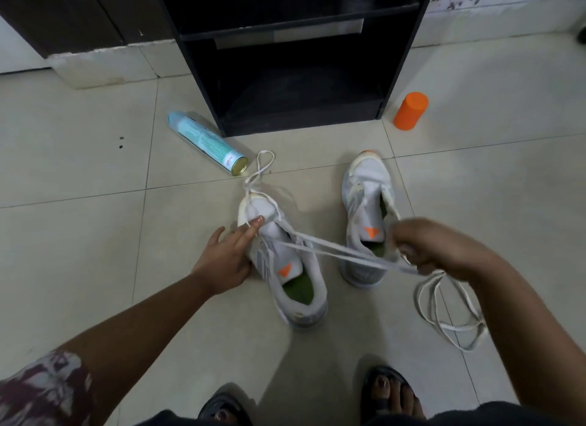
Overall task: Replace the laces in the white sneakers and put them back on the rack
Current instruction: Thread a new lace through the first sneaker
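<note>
Brace left sneaker (279, 267), on floor (95, 235) near centre, with flat, straight-fingered left hand (222, 257). With lace (333, 250) pinched in right hand (444, 248), draw both strands rightward evenly, untwisted. Right sneaker (364, 216) just beside; shoe rack (295, 61) far centre.

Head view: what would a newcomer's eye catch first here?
The right hand pinches a white lace pulled taut from the near sneaker, which the left hand steadies on the floor. A bright orange cylinder stands right of the black rack, and a spray can lies left.
</note>
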`<state>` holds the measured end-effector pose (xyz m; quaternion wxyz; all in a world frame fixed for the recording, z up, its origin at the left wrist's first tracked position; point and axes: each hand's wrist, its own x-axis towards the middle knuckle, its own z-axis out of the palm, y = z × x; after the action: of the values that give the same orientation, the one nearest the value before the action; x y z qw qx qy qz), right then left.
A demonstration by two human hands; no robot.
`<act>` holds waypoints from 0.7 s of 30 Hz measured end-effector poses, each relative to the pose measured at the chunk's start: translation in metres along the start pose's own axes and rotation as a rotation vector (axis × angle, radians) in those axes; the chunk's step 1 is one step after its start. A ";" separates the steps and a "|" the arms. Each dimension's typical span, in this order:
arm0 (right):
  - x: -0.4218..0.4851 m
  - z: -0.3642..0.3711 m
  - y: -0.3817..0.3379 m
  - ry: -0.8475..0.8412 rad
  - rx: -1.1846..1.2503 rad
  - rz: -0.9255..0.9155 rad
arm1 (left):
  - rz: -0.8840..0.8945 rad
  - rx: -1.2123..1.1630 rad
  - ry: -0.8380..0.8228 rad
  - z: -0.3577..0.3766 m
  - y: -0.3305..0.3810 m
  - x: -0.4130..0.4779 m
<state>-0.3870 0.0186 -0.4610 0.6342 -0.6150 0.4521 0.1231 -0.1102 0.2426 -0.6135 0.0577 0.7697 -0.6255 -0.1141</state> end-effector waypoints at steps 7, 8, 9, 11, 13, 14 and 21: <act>0.013 0.074 -0.030 0.492 -1.107 -0.389 | -0.151 -0.499 0.181 -0.003 0.011 -0.002; 0.024 0.089 -0.035 0.471 -1.071 -0.491 | -0.118 -0.497 0.175 -0.005 0.011 -0.001; 0.039 0.106 -0.039 0.397 -1.067 -0.540 | -0.057 -0.483 0.157 -0.008 0.007 0.000; 0.065 0.132 -0.034 0.269 -1.178 -0.453 | 0.068 -0.394 0.104 -0.012 -0.002 0.008; 0.081 0.143 -0.021 0.328 -1.274 -0.420 | 0.095 -0.282 0.037 -0.016 -0.014 0.016; 0.084 0.144 -0.015 0.365 -1.300 -0.434 | 0.087 -0.249 0.003 -0.019 -0.019 0.017; 0.083 0.134 -0.019 0.643 -1.308 -0.703 | 0.148 0.033 -0.092 -0.015 -0.016 0.029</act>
<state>-0.2706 0.1007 -0.5305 -0.0132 -0.9729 0.2291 -0.0269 -0.0861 0.2164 -0.6060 0.0245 0.7161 -0.6845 -0.1344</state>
